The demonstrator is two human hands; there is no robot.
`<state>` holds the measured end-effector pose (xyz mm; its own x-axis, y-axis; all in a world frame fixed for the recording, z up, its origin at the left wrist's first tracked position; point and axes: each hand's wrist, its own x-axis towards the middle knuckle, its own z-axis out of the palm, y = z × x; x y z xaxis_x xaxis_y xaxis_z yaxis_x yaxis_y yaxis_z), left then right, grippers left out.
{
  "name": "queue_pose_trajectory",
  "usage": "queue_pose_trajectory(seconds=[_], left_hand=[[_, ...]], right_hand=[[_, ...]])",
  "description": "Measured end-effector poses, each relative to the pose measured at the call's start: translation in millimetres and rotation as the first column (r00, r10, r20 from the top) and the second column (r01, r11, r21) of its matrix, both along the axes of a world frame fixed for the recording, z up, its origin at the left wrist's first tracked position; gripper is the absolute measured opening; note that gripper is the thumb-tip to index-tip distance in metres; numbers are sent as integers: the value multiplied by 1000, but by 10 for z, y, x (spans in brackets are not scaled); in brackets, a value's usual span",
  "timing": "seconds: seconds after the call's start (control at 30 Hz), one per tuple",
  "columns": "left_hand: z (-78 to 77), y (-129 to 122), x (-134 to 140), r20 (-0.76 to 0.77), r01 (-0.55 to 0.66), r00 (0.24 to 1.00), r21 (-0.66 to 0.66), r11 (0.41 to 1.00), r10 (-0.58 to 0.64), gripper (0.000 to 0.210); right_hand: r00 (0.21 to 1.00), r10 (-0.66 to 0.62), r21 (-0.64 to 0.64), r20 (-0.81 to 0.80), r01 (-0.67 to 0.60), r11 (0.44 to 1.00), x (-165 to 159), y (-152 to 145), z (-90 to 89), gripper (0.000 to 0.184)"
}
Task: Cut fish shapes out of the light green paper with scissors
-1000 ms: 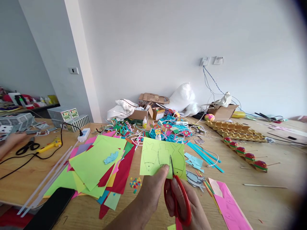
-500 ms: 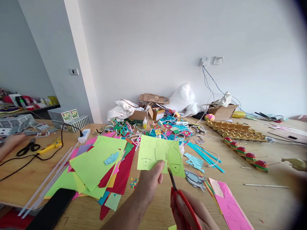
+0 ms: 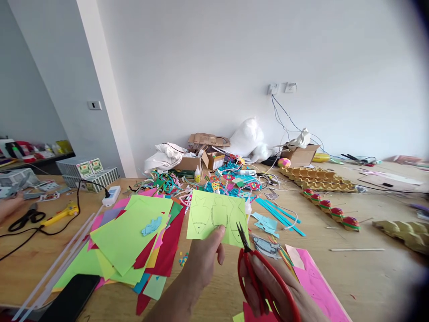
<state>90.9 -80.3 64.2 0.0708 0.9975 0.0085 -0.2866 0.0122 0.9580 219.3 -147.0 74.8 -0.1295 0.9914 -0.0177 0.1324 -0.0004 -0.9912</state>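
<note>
My left hand (image 3: 206, 257) pinches the lower edge of a light green paper sheet (image 3: 201, 214), thumb on top. Fish outlines are drawn on the sheet in dark lines, side by side. In my right hand (image 3: 278, 286) are red-handled scissors (image 3: 246, 250), their blades slightly parted and pointing up in front of the sheet's lower right part. Whether the blades touch the paper I cannot tell. Just right of the scissors lies a grey-blue paper fish (image 3: 266, 247). Below my right hand show a red and a yellow-green paper piece, partly hidden.
Coloured paper sheets (image 3: 124, 232) lie piled at left, a small blue paper fish (image 3: 151, 226) on top. A black phone (image 3: 72, 297) is nearby. Pink paper (image 3: 318, 286), egg cartons (image 3: 321, 179) and blue strips (image 3: 281, 217) lie right. Another person's hand (image 3: 10, 205) is far left.
The scissors have come away from the cut line between two outlines, and their blades have opened. The whole view has shifted slightly to the right. My left hand keeps its hold on the sheet.
</note>
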Motion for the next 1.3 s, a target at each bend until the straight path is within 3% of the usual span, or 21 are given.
queue_pose_trajectory(seconds=[0.17, 0.37, 0.53, 0.73, 0.87, 1.1, 1.3], left_hand=[[-6, -33, -7, 71, 37, 997, 41, 998, -40, 25], [30, -40, -1, 146, 73, 987, -6, 997, -72, 38], [24, -46, 1, 137, 31, 990, 9, 999, -32, 43], [51, -103, 29, 90, -1, 996, 60, 998, -4, 30], [66, -140, 72, 114, 48, 992, 76, 996, -56, 20], [-30, -151, 155, 149, 107, 984, -22, 994, -102, 19], [-10, -189, 158, 133, 99, 987, -51, 994, -92, 24]], right_hand=[[995, 95, 27, 26, -95, 995, -27, 93, -44, 52], [991, 135, -25, -24, -136, 990, -2, 121, -72, 45], [996, 87, -34, -29, -88, 996, -41, 147, -37, 45], [999, -39, -36, -5, 39, 999, -175, 105, 33, 46], [998, -65, -24, -14, 65, 998, -226, 98, 39, 45], [993, -106, -7, -44, 106, 994, -241, 178, -76, 55], [987, -149, 22, -66, 150, 988, -286, 156, -37, 55]])
